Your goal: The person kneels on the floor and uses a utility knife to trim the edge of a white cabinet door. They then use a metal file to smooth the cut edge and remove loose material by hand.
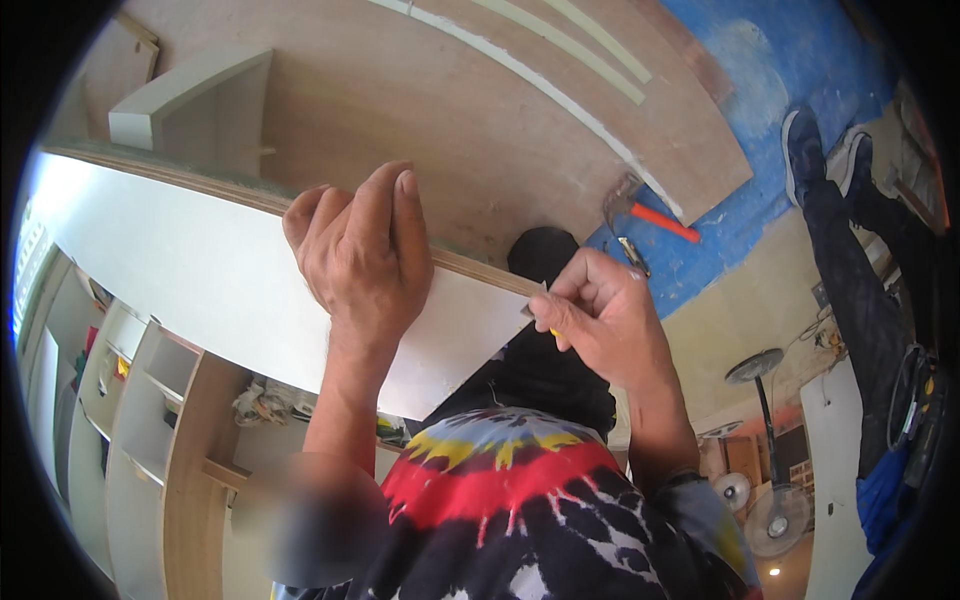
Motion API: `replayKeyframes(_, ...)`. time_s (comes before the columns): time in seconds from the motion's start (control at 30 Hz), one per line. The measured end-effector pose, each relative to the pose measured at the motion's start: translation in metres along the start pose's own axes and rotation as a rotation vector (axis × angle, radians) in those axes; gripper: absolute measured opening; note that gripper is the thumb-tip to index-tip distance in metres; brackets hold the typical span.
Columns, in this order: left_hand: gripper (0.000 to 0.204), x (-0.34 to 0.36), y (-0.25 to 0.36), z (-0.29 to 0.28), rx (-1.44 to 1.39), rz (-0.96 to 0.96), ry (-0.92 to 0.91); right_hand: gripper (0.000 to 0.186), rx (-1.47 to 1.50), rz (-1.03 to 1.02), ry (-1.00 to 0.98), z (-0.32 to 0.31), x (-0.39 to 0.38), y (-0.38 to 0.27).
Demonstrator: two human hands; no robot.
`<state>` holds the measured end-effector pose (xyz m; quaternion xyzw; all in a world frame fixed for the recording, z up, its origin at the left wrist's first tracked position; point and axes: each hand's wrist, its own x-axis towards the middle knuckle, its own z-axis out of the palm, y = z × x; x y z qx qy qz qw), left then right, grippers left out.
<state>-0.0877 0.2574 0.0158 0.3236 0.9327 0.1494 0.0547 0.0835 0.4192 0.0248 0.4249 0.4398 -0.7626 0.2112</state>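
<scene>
A white-faced panel with a layered plywood edge stretches in front of me from the left to the middle. My left hand is closed over its far edge, with the fingers curled; the fingertips are partly hidden. At the panel's right-hand corner, my right hand pinches a small blade tool with a bit of yellow handle showing. Its grey metal end sits against the corner; most of the tool is hidden by the fingers.
Beyond the panel lies a curved wooden board on a blue sheet. A claw hammer with an orange handle and a small hand tool lie there. Another person's legs are at right, near a fan. Shelving stands left.
</scene>
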Motion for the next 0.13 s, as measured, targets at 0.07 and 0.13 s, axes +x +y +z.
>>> replayKeyframes(0.07,0.011,-0.0016,-0.0004,-0.0009,-0.008,0.0,-0.001,0.017,0.01,-0.007,0.03,0.0018,-0.0033,-0.002)
replayKeyframes(0.13,0.011,-0.0016,-0.0013,0.0002,-0.022,-0.001,0.01,0.016,0.023,0.017,0.206,0.0026,-0.0073,-0.0042)
